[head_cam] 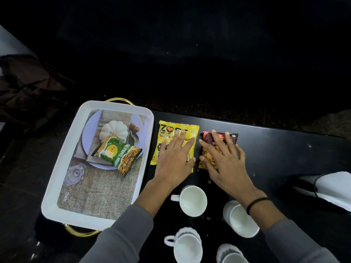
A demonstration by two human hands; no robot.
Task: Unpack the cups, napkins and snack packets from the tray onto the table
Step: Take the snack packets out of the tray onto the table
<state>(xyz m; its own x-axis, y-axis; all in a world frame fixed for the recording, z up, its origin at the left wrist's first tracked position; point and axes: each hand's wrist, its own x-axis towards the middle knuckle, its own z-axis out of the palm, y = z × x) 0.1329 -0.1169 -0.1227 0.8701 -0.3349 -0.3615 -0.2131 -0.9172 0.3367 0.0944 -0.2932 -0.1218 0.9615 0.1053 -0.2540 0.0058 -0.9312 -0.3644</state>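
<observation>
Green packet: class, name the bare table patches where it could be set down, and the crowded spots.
Bare table lies right of the red packet, beyond the napkins. Crowded: the near edge with four cups; the gap between tray and yellow packet is narrow.

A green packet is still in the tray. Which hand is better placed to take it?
Probably the left hand: it rests on the yellow packet next to the tray holding the green packet. The right hand lies farther, on the red packet.
</observation>
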